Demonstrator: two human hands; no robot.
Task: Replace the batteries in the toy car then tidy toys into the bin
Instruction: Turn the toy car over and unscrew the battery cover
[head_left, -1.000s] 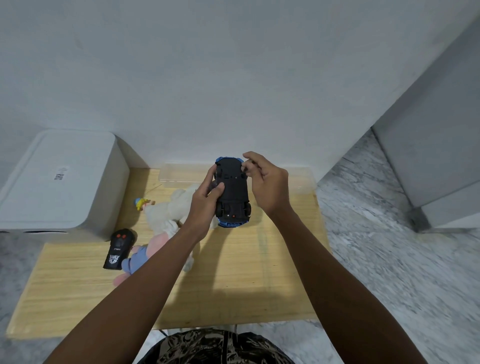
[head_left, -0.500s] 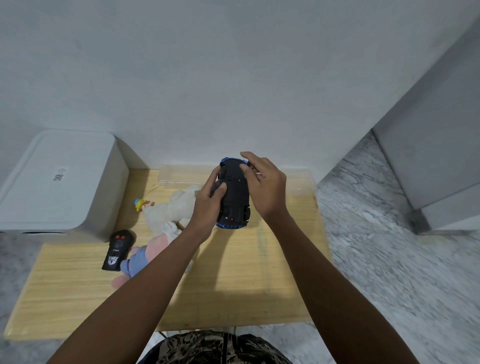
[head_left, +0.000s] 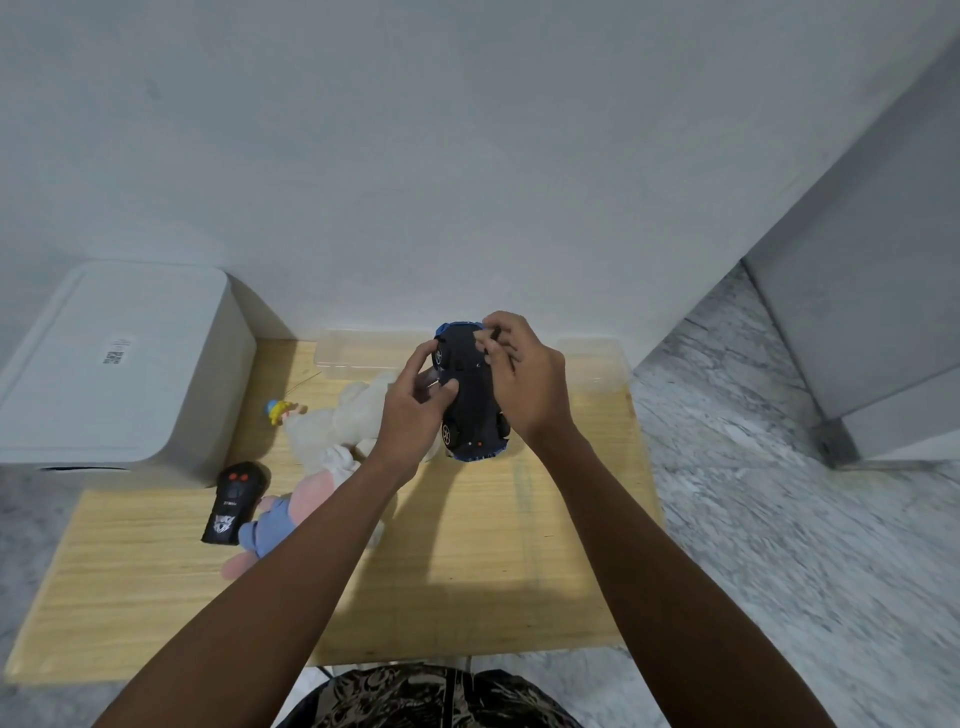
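The toy car (head_left: 470, 395) is held belly-up above the table (head_left: 467, 545), between both hands. Its long axis runs away from the person, one end near the wrists and the other beyond the fingertips. The left hand (head_left: 415, 410) curls round the car's left side, thumb on the underside. The right hand (head_left: 524, 374) wraps the right side, fingers bent over the far half of the dark base and seemingly pinching something small and dark. That hand is nearer the likely battery cover, so opening it probably falls to those fingers. The clear bin (head_left: 592, 364) lies just beyond the hands.
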